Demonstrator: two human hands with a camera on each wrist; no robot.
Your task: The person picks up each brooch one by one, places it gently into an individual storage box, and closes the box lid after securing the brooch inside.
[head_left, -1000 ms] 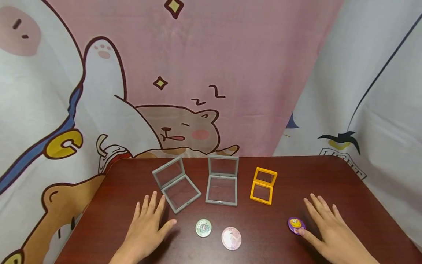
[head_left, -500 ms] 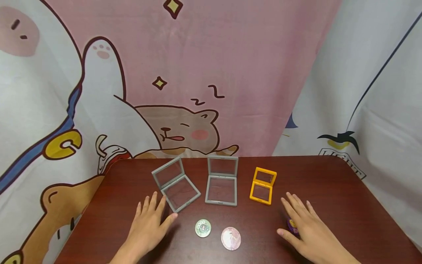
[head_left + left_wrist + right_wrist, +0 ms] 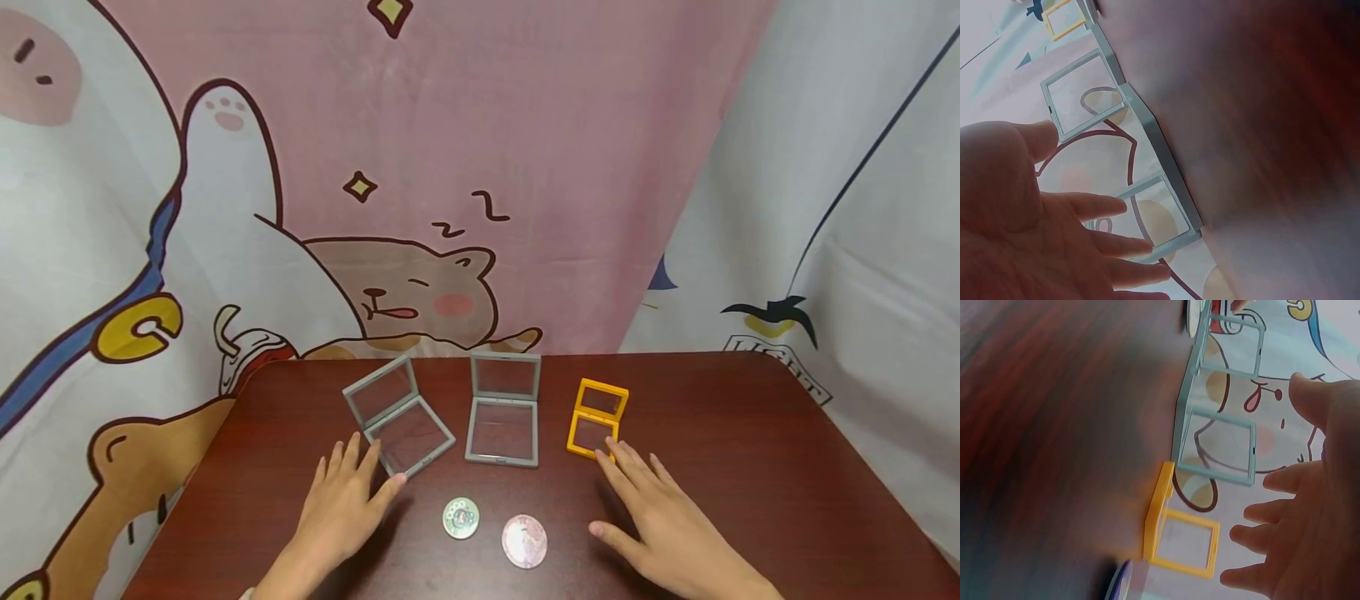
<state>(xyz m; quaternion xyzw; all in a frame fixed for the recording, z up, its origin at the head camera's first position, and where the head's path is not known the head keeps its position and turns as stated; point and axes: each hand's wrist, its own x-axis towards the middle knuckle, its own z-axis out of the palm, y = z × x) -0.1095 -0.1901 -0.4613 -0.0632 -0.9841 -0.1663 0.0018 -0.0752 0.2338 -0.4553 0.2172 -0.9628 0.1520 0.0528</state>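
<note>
My left hand (image 3: 337, 508) hovers low over the table with fingers spread, its fingertips overlapping the near-left corner of a tilted, opened grey clear-windowed case (image 3: 392, 413). Beside that case stands a second opened grey case (image 3: 505, 401). On the other side, my right hand (image 3: 660, 529) is spread too, holding nothing, its fingertips overlapping the near edge of a smaller yellow opened case (image 3: 596, 414). A round green badge (image 3: 461, 518) and a pink badge (image 3: 524, 542) lie between the hands. The purple badge (image 3: 1120, 582) shows in the right wrist view; in the head view my right hand hides it.
The dark reddish-brown wooden table (image 3: 750, 450) carries all of these things. Behind it hangs a pink and white curtain (image 3: 585, 167) printed with cartoon animals, reaching down to the table's back edge.
My right hand has moved left, from beside the purple badge, across it and toward the yellow case. My left hand has hardly moved. The cases and the green and pink badges stay put.
</note>
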